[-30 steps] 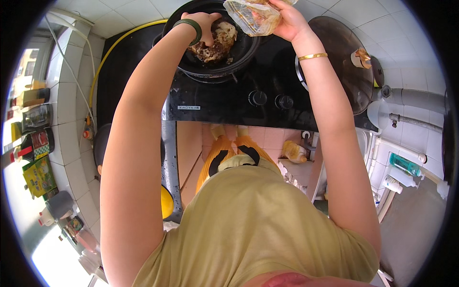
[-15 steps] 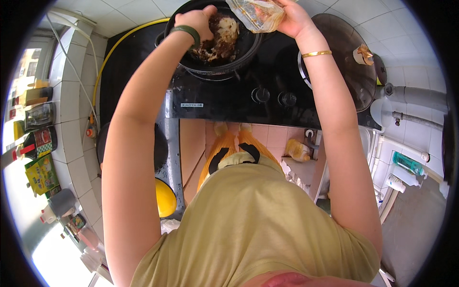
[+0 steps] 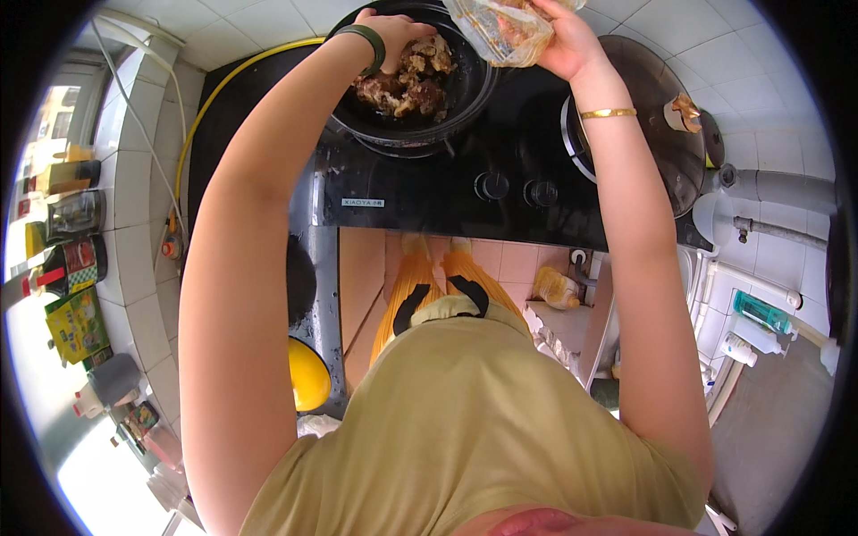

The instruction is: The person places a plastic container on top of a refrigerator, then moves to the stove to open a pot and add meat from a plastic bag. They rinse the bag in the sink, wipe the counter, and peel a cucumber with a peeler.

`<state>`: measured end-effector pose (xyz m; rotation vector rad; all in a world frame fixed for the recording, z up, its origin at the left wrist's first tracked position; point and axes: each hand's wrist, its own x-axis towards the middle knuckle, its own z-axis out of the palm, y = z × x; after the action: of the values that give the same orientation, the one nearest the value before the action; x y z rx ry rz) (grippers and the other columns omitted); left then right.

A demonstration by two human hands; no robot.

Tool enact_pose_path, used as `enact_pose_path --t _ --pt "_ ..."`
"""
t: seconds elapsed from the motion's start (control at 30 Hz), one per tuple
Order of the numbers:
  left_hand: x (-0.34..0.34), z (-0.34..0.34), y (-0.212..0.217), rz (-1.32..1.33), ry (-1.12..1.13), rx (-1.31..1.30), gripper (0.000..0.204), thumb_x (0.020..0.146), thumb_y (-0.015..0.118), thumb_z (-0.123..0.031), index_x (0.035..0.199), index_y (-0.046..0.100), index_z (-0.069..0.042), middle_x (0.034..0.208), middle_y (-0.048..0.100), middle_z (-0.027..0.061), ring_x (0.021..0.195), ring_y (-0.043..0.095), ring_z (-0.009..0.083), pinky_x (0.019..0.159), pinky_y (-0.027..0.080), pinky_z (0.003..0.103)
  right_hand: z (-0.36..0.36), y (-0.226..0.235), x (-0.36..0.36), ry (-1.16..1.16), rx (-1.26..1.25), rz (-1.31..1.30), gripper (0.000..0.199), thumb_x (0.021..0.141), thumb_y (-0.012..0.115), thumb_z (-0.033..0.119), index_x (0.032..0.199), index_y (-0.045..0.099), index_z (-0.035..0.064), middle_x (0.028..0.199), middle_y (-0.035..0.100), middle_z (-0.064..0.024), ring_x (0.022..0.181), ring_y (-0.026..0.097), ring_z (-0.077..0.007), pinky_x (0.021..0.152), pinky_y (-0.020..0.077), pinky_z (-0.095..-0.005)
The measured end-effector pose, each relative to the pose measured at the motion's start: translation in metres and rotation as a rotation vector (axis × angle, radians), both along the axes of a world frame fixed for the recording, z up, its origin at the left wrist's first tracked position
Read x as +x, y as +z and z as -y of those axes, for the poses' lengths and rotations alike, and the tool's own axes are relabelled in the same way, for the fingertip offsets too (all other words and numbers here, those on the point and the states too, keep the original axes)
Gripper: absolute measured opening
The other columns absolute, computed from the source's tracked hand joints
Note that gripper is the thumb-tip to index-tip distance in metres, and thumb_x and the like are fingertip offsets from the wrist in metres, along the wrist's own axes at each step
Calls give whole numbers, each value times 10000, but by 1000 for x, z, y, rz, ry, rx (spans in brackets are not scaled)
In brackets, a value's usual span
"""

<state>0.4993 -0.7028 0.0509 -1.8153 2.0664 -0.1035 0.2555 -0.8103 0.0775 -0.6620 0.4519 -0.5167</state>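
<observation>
Meat already in the pan, left hand reaching in against it, fingers partly hidden so can't tell if they grip, right hand pinching a brown-smeared clear bag by the pan's right rim.

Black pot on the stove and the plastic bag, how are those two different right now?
The pot is black and opaque; the plastic bag is see-through with brownish smears.
The pot is round and firm; the bag looks thin and crumpled.
The pot sits on the stove; the bag is held up by the right hand.
Both have a hand at them: the left hand reaches into the pot.
</observation>
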Motion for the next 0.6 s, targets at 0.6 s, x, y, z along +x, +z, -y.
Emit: enact_pose_path --t 0.6 --pt "-18 4 -11 -159 120 -59 688 679 805 -373 1308 584 -205 1043 716 70 990 679 278 909 451 465 9 7 -11 -25 -49 2 279 1019 489 267 1144 602 45 1143 666 -135 1038 644 -289 818 554 -408"
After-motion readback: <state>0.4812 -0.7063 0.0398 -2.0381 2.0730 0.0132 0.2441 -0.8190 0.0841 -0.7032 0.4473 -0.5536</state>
